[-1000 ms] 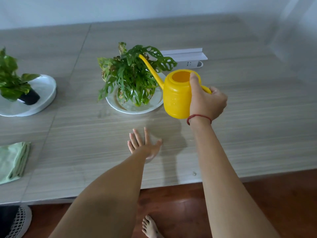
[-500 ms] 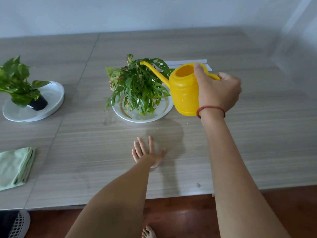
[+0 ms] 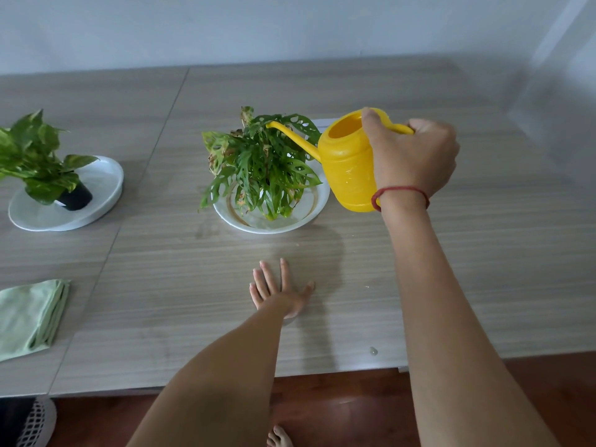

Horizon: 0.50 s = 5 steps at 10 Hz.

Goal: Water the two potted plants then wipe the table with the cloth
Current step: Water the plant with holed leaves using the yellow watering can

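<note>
Clamped on the yellow plastic watering can (image 3: 346, 166), the right grip (image 3: 409, 162) should tilt slowly over the holey-leaved potted plant (image 3: 261, 169); left grip (image 3: 277, 291) spread flat.

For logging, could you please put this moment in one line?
right hand holds watering can, spout over centre plant; left hand flat on table; cloth folded

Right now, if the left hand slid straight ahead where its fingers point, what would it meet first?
Probably the front rim of the white dish under the middle plant; only bare table lies between it and the left hand.
</note>
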Motion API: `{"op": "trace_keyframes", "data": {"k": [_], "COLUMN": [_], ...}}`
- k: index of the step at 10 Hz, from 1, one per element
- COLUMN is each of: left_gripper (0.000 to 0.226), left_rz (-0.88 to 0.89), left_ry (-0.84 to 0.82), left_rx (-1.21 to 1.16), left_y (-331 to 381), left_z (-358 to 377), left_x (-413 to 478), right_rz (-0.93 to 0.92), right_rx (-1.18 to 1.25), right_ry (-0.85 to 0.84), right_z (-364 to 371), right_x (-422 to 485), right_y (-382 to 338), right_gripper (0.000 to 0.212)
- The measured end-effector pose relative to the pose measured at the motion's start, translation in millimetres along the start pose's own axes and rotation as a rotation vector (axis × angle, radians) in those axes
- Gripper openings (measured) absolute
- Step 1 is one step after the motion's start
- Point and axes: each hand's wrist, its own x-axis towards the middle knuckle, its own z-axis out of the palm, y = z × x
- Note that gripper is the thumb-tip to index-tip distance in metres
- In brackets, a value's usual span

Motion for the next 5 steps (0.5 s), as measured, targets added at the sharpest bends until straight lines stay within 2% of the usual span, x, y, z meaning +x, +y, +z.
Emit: {"op": "trace_keyframes", "data": {"k": [5], "left_gripper": [0.09], "left_rz": [-0.006], "left_ry": [-0.022], "left_rx": [0.007], "left_y": [1], "left_z": [-3], "left_x": [-1], "right_rz": [-0.005], "right_rx": [-0.012], "right_ry": [0.015], "right_z": [-2], "right_x": [10], "right_y": [-12], "right_gripper": [0.066]}}
